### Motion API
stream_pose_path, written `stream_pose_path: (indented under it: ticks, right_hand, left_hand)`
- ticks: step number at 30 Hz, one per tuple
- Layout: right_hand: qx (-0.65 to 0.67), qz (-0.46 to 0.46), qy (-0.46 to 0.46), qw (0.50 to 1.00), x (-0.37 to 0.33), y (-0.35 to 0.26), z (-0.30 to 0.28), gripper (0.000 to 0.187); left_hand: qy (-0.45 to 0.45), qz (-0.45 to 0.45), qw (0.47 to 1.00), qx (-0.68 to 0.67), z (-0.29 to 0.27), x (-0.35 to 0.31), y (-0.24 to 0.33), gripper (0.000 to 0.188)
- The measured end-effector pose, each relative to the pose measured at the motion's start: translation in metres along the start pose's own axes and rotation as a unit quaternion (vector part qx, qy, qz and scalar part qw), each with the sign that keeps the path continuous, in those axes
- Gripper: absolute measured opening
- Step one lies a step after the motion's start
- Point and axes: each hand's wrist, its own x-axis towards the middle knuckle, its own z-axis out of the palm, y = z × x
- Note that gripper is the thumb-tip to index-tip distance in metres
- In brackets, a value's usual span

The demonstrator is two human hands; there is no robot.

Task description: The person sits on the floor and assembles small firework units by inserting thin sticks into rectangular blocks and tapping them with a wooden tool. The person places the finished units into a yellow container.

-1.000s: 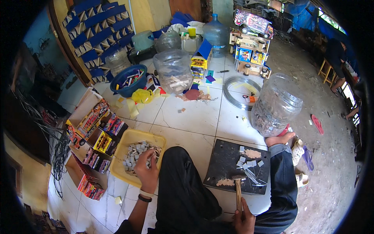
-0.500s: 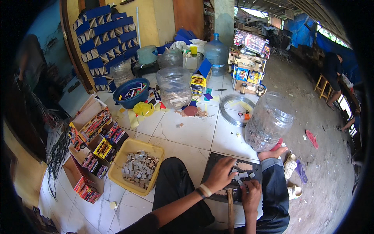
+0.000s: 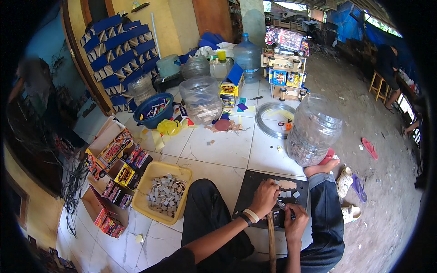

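Note:
Low over a black board (image 3: 243,193), my left hand (image 3: 265,199) has its fingers curled together, and what they hold, if anything, is hidden. Just to its right, my right hand (image 3: 296,224) pinches a small silvery piece (image 3: 281,204) that I cannot name; it points toward the left hand. Small flat grey-white squares (image 3: 287,194) lie on the board beyond my fingers, near a worn tan patch (image 3: 286,184). Between my forearms runs a wooden handle (image 3: 271,241), its far end at the board. Neither hand touches it.
A yellow tub (image 3: 136,204) of small square pieces stands left of my knee, beside printed toy truck parts (image 3: 109,150). A large clear plastic container (image 3: 314,132) and a wire coil (image 3: 261,123) stand ahead. Sandals (image 3: 344,182) lie right. Other people are at both sides.
My left hand has drawn its spread fingers together and dropped nearer the board. My right hand has shifted slightly, the silvery piece now showing at its fingertips. The view has tilted a little.

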Motion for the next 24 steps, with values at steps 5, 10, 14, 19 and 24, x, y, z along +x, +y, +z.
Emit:
stream_pose_path:
  ticks: [5,10,14,19,24]
  right_hand:
    - [-0.016,-0.017,0.027,0.999,0.000,0.005,0.004,0.012]
    - [-0.015,-0.026,0.043,0.999,0.000,0.008,0.006,0.016]
    - [0.002,-0.020,0.044,0.999,-0.004,0.013,0.005,0.013]
    - [0.038,-0.020,0.043,0.998,-0.006,0.024,0.006,0.006]
    - [0.061,0.029,0.019,0.997,-0.006,0.018,0.001,0.018]
  left_hand:
    - [0.005,0.005,0.999,0.041,-0.017,-0.014,0.009,0.024]
    - [-0.046,-0.022,0.998,0.032,-0.019,-0.019,0.005,0.032]
    - [-0.008,0.001,0.999,0.052,-0.015,-0.022,0.007,0.029]
    - [0.090,0.054,0.990,-0.093,-0.031,-0.024,0.006,0.024]
    - [0.039,-0.036,0.992,-0.116,-0.069,-0.046,-0.015,0.022]
